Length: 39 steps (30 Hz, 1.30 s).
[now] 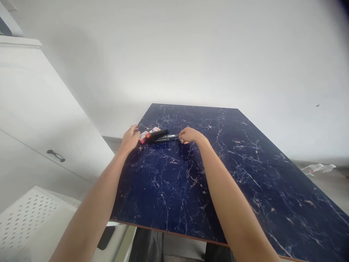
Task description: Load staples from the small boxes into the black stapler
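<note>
A black stapler (159, 135) with an orange patch at its left end lies near the table's far left side. Its upper arm is raised, baring the metal staple rail (169, 137). At the rail's right end, the fingers of my right hand (188, 135) are pinched together on the stapler; their tips are partly hidden. Red and white small boxes (143, 136) are beside and behind the stapler's left end. My left hand (131, 138) is by these boxes at the table's left edge, fingers apart, its thumb close to or touching a box.
The table (169, 189) has a dark blue marbled top and stands near a white wall. A white cabinet (54, 120) with a dark handle is on the left. Below it is a white perforated panel (27, 214). Clear plastic items (317, 168) lie beyond the right edge.
</note>
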Motion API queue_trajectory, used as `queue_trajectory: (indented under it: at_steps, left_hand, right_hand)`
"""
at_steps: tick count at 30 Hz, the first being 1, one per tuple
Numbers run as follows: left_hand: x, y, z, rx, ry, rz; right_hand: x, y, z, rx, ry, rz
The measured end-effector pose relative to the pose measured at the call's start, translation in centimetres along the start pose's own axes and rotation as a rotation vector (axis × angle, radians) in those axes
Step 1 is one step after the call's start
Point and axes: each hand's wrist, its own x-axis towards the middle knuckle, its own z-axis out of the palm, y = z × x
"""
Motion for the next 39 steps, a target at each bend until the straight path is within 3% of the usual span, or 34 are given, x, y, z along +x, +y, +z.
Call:
queue_trajectory:
  at_steps: [3,7,12,14,17,19,21,24,27,31,34,37,39]
  left_hand:
    - [0.2,-0.2,-0.8,0.075,-0.049,-0.108]
    - [0.1,0.6,-1.5,0.257,-0.236,-0.075]
    - [-0.1,1.2,-1.9,0.39,-0.27,-0.038]
    - [-0.3,1.5,-2.0,0.413,-0.13,-0.014]
    - [-0.8,2.7,-2.4,0.42,0.212,0.094]
    - [-1.4,4.1,-2.6,0.372,0.29,0.239]
    - [-2.2,5.6,-2.7,0.275,0.178,0.403]
    - [-3.4,7.7,-2.4,0.18,-0.145,0.52]
    - [-4.2,8.8,-1.7,0.242,-0.387,0.509]
    - [-4.2,8.9,-1.4,0.366,-0.465,0.424]
    - [-3.7,8.3,-2.0,0.337,-0.365,0.31]
    - [-3.2,7.5,-2.3,0.26,-0.085,0.24]
    - [-3.1,7.1,-1.9,0.214,0.079,0.267]
  right_hand:
    - [0.2,-0.9,0.9,-0.014,0.0,-0.017]
    - [-0.1,-2.6,2.0,0.013,-0.017,-0.075]
    - [-0.8,-3.9,2.1,-0.034,0.08,-0.046]
    - [-0.9,-4.1,2.0,-0.058,0.095,-0.034]
    - [-1.0,-4.3,2.3,-0.093,0.089,-0.043]
    - [-0.8,-4.4,2.7,-0.125,0.105,-0.048]
    - [-0.6,-4.3,3.1,-0.154,0.138,-0.047]
    - [-0.1,-4.1,3.5,-0.172,0.165,-0.043]
    - [0.1,-3.6,3.4,-0.168,0.148,-0.052]
    - [-0.1,-3.0,2.3,-0.161,0.137,-0.068]
    - [-1.0,-2.8,0.4,-0.101,0.183,-0.079]
    - [-2.6,-3.6,-2.1,0.06,0.304,-0.179]
    - [-4.3,-4.8,-3.3,0.153,0.381,-0.302]
